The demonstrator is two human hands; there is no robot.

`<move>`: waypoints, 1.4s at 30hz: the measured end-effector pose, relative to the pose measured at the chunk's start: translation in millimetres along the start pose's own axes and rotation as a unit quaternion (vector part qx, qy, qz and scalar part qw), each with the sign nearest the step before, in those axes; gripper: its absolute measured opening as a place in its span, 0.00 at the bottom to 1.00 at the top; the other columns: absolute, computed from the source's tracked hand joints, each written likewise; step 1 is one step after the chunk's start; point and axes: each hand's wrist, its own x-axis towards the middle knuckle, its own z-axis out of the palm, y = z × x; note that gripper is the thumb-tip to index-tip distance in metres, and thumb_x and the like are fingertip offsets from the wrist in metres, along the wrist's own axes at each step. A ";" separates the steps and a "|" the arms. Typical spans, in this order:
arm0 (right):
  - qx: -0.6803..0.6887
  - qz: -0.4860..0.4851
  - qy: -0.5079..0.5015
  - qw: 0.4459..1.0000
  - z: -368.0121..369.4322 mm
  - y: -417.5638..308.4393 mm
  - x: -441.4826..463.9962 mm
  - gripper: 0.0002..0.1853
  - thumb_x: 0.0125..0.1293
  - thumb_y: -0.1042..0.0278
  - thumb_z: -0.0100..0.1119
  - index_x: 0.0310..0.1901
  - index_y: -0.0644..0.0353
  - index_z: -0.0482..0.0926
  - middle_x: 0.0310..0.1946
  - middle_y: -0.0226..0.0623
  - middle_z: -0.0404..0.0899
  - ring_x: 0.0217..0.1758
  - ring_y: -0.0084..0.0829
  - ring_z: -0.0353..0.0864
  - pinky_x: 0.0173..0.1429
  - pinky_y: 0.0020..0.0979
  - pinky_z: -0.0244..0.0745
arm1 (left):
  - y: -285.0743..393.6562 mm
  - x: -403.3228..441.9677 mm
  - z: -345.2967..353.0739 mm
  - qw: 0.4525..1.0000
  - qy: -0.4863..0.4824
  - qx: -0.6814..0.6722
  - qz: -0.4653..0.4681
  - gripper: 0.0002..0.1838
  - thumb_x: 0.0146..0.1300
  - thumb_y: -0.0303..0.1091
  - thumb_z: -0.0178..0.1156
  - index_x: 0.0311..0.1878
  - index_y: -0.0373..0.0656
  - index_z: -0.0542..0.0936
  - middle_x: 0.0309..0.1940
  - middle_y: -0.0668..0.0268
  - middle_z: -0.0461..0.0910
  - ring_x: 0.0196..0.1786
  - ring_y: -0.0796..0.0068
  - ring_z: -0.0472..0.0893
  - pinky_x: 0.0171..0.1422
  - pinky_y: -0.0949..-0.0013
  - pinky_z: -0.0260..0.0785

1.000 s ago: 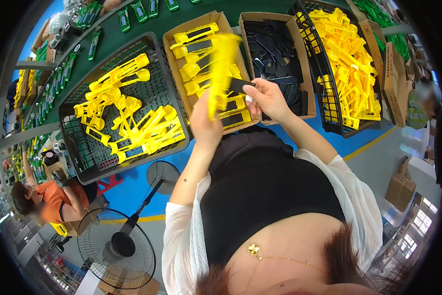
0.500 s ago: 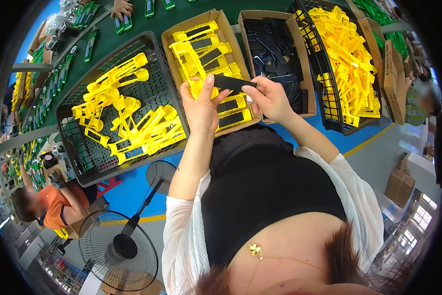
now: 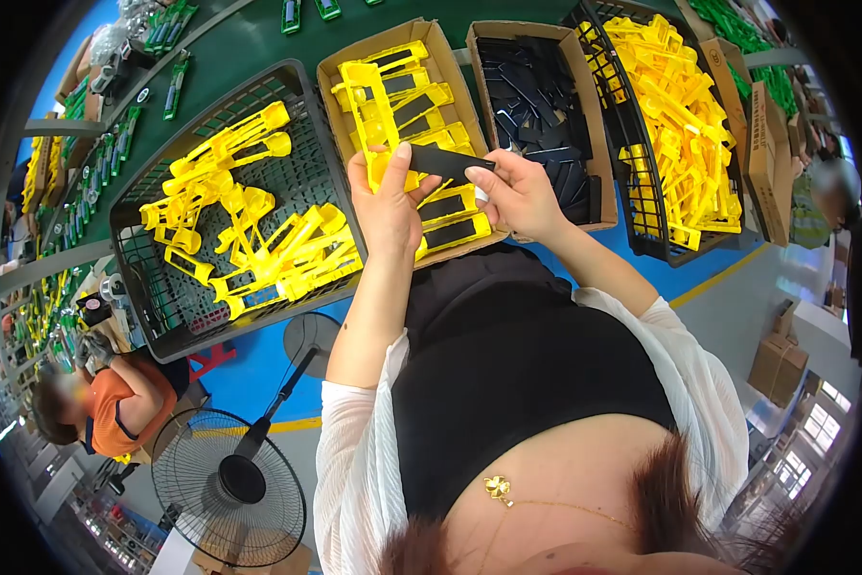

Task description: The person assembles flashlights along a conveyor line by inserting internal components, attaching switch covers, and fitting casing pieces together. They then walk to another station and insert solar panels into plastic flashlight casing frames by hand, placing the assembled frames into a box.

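Note:
My left hand [image 3: 392, 206] is closed around a yellow plastic frame [image 3: 377, 107], which stands up past my fingers. Its thumb also presses on one end of a flat black strip [image 3: 442, 162]. The strip's other end is pinched between the thumb and fingers of my right hand [image 3: 522, 196]. A small white bit [image 3: 482, 194] shows by the right fingertips; what it is I cannot tell. Both hands are over the near end of a cardboard box [image 3: 435, 40] holding yellow frames with black strips in them [image 3: 458, 230].
On the left, a black crate [image 3: 124, 240] contains several yellow frames [image 3: 249, 216]. A box of loose black strips [image 3: 536, 96] and a crate heaped with yellow frames [image 3: 675, 125] stand to the right. A fan [image 3: 242, 479] and a co-worker in orange [image 3: 119, 407] are at lower left.
The yellow frame in my left hand has turned slightly more upright, and the black strip's right end has dipped a little. Another person's hand has left the top edge; the co-worker in orange has shifted.

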 end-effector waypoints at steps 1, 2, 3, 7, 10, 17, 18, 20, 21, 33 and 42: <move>0.008 -0.003 0.002 1.000 0.2 -0.4 0.2 0.11 0.66 0.65 0.55 0.39 0.66 0.75 0.20 0.30 0.75 0.15 0.14 0.70 0.18 0.17 0.62 | -0.3 0.3 -0.7 1.000 -0.001 0.000 0.003 0.17 0.59 0.27 0.61 0.47 0.47 0.65 0.42 0.65 0.72 0.41 0.72 0.77 0.37 0.65 0.79; 0.015 -0.006 0.004 1.000 0.5 -0.8 0.3 0.11 0.66 0.65 0.55 0.39 0.66 0.75 0.20 0.30 0.75 0.15 0.14 0.70 0.18 0.17 0.62 | -1.2 0.0 -1.1 1.000 -0.007 -0.002 0.013 0.17 0.59 0.26 0.61 0.48 0.47 0.65 0.43 0.65 0.72 0.41 0.72 0.77 0.37 0.65 0.79; 0.023 -0.008 0.006 1.000 1.0 -1.1 0.1 0.11 0.67 0.65 0.55 0.39 0.66 0.75 0.20 0.30 0.75 0.15 0.14 0.70 0.18 0.17 0.62 | -2.5 -1.1 -1.3 1.000 -0.013 -0.003 0.021 0.17 0.59 0.26 0.61 0.48 0.47 0.65 0.43 0.64 0.72 0.41 0.72 0.78 0.37 0.65 0.79; 0.047 -0.011 0.008 0.999 0.9 -3.5 -2.1 0.10 0.66 0.65 0.55 0.37 0.66 0.74 0.20 0.29 0.75 0.15 0.14 0.70 0.18 0.17 0.62 | 0.1 -5.8 -1.6 0.998 -0.047 -0.008 0.028 0.17 0.60 0.24 0.59 0.49 0.46 0.64 0.44 0.64 0.71 0.40 0.72 0.78 0.40 0.64 0.79; 0.044 -0.004 0.014 0.999 -4.8 -1.9 -1.9 0.10 0.66 0.65 0.56 0.35 0.65 0.74 0.20 0.29 0.74 0.15 0.14 0.69 0.18 0.17 0.62 | -6.3 -5.9 -7.0 0.996 -0.080 -0.001 0.033 0.15 0.62 0.24 0.56 0.50 0.45 0.65 0.44 0.63 0.72 0.42 0.70 0.78 0.44 0.62 0.79; -0.056 0.091 -0.049 0.993 -42.7 -31.7 -3.1 0.14 0.65 0.59 0.56 0.30 0.63 0.75 0.15 0.26 0.72 0.11 0.14 0.67 0.15 0.17 0.58 | 1.8 10.1 -49.4 0.959 -0.117 0.256 -0.039 0.12 0.62 0.28 0.59 0.48 0.34 0.77 0.39 0.64 0.80 0.41 0.76 0.79 0.45 0.72 0.74; -0.094 0.090 -0.079 0.988 -45.0 -36.3 -1.9 0.14 0.65 0.60 0.56 0.29 0.63 0.74 0.15 0.27 0.71 0.11 0.14 0.67 0.15 0.18 0.59 | 4.7 8.2 -50.0 0.938 -0.135 0.319 -0.005 0.14 0.60 0.30 0.63 0.46 0.32 0.79 0.35 0.65 0.82 0.39 0.81 0.78 0.44 0.76 0.72; -0.146 0.091 -0.122 0.977 -46.4 -37.9 -0.3 0.15 0.65 0.60 0.56 0.27 0.65 0.73 0.14 0.29 0.72 0.11 0.16 0.68 0.16 0.21 0.62 | 10.6 3.9 -54.1 0.932 -0.173 0.309 -0.083 0.14 0.59 0.29 0.63 0.46 0.32 0.78 0.35 0.64 0.81 0.36 0.79 0.79 0.43 0.76 0.72; -0.164 0.098 -0.127 0.973 -44.6 -36.9 0.4 0.15 0.65 0.60 0.56 0.27 0.65 0.73 0.14 0.29 0.72 0.11 0.16 0.69 0.17 0.21 0.63 | 11.0 5.1 -56.6 0.920 -0.197 0.324 -0.097 0.13 0.60 0.29 0.62 0.46 0.32 0.78 0.35 0.63 0.81 0.35 0.78 0.80 0.42 0.76 0.73; -0.241 0.166 -0.112 0.950 -28.5 -20.1 9.2 0.16 0.64 0.61 0.55 0.28 0.68 0.74 0.16 0.36 0.77 0.13 0.22 0.77 0.22 0.24 0.72 | 9.6 0.6 -62.8 0.929 -0.211 0.266 -0.149 0.11 0.63 0.29 0.58 0.43 0.31 0.76 0.32 0.60 0.80 0.30 0.72 0.80 0.38 0.72 0.73; -0.553 -0.083 0.031 0.828 -37.1 16.2 18.8 0.27 0.58 0.44 0.60 0.38 0.65 0.68 0.18 0.47 0.75 0.21 0.42 0.78 0.26 0.35 0.72 | -3.3 11.3 -70.6 0.931 -0.194 0.277 -0.139 0.10 0.61 0.26 0.60 0.43 0.32 0.77 0.33 0.60 0.80 0.33 0.69 0.81 0.42 0.69 0.77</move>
